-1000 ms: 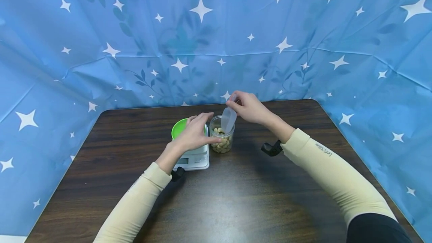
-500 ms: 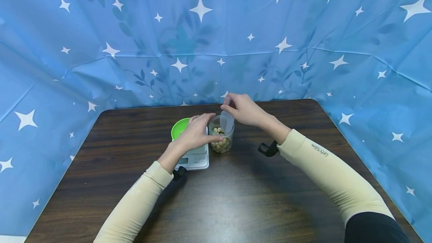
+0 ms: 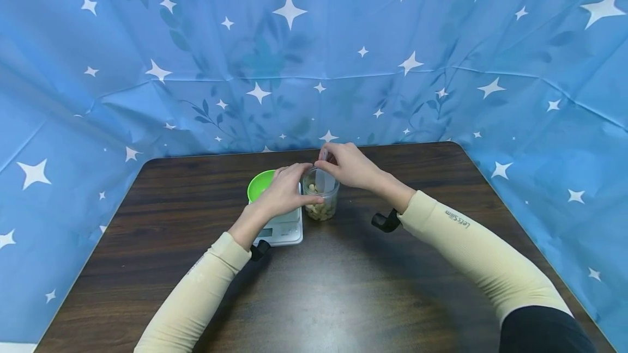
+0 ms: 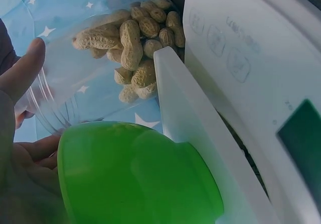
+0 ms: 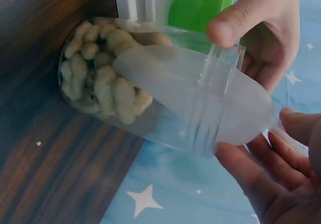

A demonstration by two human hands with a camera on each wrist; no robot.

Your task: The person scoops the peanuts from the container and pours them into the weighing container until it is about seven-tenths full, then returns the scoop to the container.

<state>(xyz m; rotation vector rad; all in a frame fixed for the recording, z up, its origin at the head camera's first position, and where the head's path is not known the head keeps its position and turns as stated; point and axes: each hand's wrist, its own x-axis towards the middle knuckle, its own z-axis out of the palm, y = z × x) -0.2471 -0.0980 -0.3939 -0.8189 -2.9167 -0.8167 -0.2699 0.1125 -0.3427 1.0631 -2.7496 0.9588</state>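
Note:
A clear jar (image 3: 321, 208) of peanuts (image 5: 108, 73) stands on the table, right of a white scale (image 3: 289, 231) bearing a green bowl (image 3: 259, 185). My left hand (image 3: 282, 192) grips the jar's rim, thumb on the near side and fingers on the far side. Between the fingers and thumb of my right hand (image 3: 350, 166) is the handle of a translucent scoop (image 5: 200, 88), whose bowl reaches down into the jar and meets the peanuts. In the left wrist view the peanuts (image 4: 143, 43) lie behind the green bowl (image 4: 135, 179) and the scale (image 4: 220, 43).
The dark wooden table (image 3: 314, 298) extends around the jar and scale. A blue curtain with white stars (image 3: 314, 59) hangs behind its far edge. Black wrist mounts (image 3: 385, 221) sit below both wrists.
My right hand has moved left and down, and the scoop has gone deeper into the jar. My left hand has stayed nearly still at the jar's rim.

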